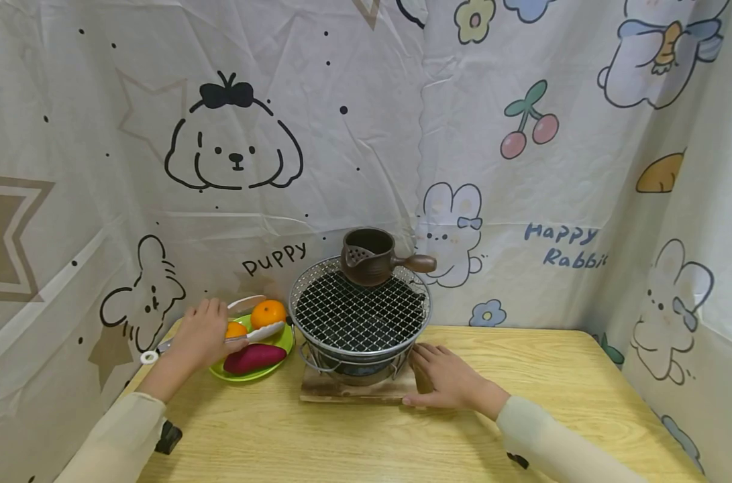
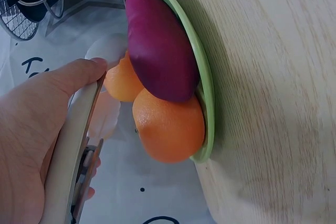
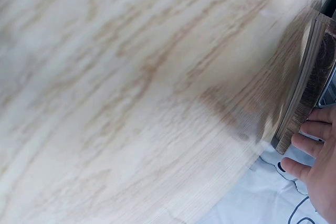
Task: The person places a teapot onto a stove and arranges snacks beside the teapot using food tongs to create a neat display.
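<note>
My left hand (image 1: 204,333) grips a pair of tongs (image 1: 268,331) with pale scalloped tips and a white ring at the handle end. The tips stand apart, one on each side of the rear orange (image 1: 269,313). A second orange (image 2: 169,125) and a purple sweet potato (image 1: 255,359) lie beside it on a green plate (image 1: 243,379). With fingers extended, my right hand (image 1: 447,379) rests against the right side of a wooden board (image 1: 359,397). On that board stands a round grill (image 1: 366,322) with a wire mesh top.
A brown side-handled teapot (image 1: 368,258) sits at the back of the mesh. Close to the plate, a wire loop handle (image 1: 320,362) sticks out from the grill. A printed cloth (image 1: 366,134) hangs behind and beside the wooden table (image 1: 523,362).
</note>
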Tool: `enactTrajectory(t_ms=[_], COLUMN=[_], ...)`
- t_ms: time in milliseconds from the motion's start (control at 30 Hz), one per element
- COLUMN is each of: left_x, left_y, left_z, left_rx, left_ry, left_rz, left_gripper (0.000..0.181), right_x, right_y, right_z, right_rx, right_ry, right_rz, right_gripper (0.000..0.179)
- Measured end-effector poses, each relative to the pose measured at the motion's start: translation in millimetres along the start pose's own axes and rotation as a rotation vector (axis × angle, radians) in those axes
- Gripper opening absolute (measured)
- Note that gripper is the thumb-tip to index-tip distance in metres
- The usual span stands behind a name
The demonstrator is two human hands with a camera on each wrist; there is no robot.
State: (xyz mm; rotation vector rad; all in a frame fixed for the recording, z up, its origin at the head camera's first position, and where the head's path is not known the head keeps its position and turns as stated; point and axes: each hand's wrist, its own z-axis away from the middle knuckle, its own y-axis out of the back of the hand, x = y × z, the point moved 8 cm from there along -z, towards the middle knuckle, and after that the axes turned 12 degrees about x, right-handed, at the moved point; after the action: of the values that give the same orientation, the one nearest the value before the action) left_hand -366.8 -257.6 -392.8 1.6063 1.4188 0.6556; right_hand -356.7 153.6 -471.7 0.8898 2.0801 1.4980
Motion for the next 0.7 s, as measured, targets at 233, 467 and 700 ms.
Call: enactTrajectory(t_ms=[233, 467, 700], left_x=[-3.1, -5.9, -8.7], left_y=[4.2, 11.3, 19.4], left_z=[1.6, 4.1, 6.3], left_rx=[0.0, 0.018, 0.034], left_ry=[0.015, 0.016, 0.021], left_rz=[0.026, 0.012, 0.001], left_gripper=[0.091, 0.092, 0.091], right_x=[1.0, 0.7, -1.0], right_y=[0.4, 0.0, 1.3], right_z=[0.7, 0.6, 0.2], right_rx=[-0.009, 0.009, 0.024], right_ry=[-0.006, 0.007, 0.02], right_rz=[0.002, -0.002, 0.01], right_gripper=[0.102, 0.1, 0.1])
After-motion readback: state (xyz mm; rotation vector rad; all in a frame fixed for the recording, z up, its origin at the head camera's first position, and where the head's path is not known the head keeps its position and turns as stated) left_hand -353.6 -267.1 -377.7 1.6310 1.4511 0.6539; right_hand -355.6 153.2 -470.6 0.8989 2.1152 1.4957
